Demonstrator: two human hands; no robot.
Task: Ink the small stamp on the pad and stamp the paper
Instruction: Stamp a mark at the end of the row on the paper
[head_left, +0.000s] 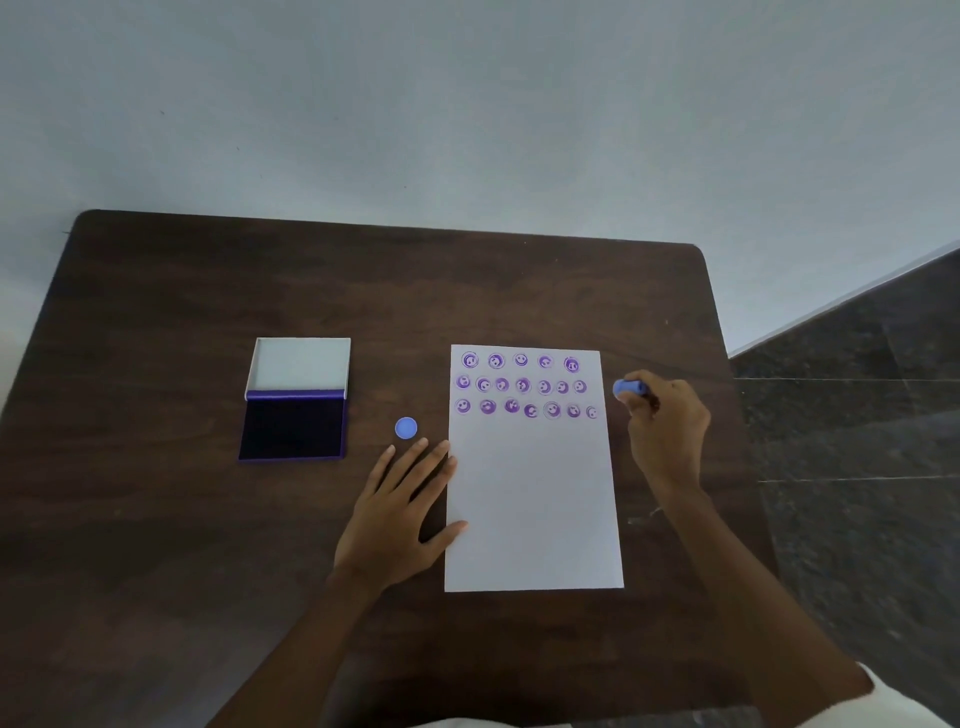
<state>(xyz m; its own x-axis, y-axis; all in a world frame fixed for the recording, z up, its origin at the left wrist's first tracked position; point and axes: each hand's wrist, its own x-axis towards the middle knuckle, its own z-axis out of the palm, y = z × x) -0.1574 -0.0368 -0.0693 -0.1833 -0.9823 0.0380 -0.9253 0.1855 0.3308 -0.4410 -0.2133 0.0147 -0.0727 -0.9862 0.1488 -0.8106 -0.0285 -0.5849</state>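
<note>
Right hand (667, 431) pinches stamp (629, 388), frame right; left hand (400, 512) flat, fingers spread, steadying paper (532, 509). Next: press squarely into pad (293, 428), frame left.

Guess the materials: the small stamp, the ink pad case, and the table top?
Small stamp, in the right hand: likely plastic, uniform matte blue body. Ink pad case: looks like plastic or thin metal, with a crisp pale lid and purple rim; the dark inked insert seems felt or foam. Table: dark wood-grain, probably laminate, with streaky grain and a low sheen.
</note>
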